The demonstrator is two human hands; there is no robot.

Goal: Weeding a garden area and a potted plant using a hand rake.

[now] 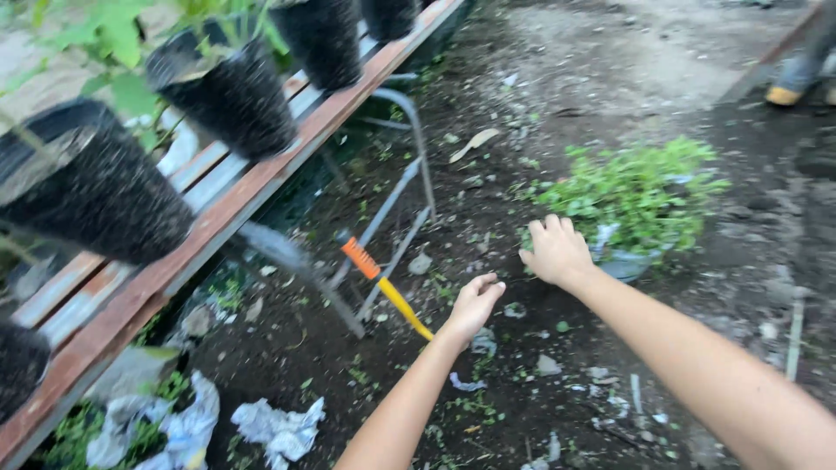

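In the middle of the frame, the left hand [475, 305] is held over the dark soil [522, 130], fingers curled in loosely with nothing in its grip, just right of a yellow tool with an orange end [383, 287] lying on the ground. The right hand [556, 251] is spread open and empty, next to the leafy green plant in a pot [631, 196]. Black pots [231, 91] sit on a long shelf [218, 218] at the upper left.

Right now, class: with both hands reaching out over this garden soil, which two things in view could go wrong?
The left hand hovers over the orange-and-yellow tool lying on soil; grabbed blindly, its toothed end might scrape fingers. The right hand is close to the leafy potted plant; a rough pull could tear stems or tip it.
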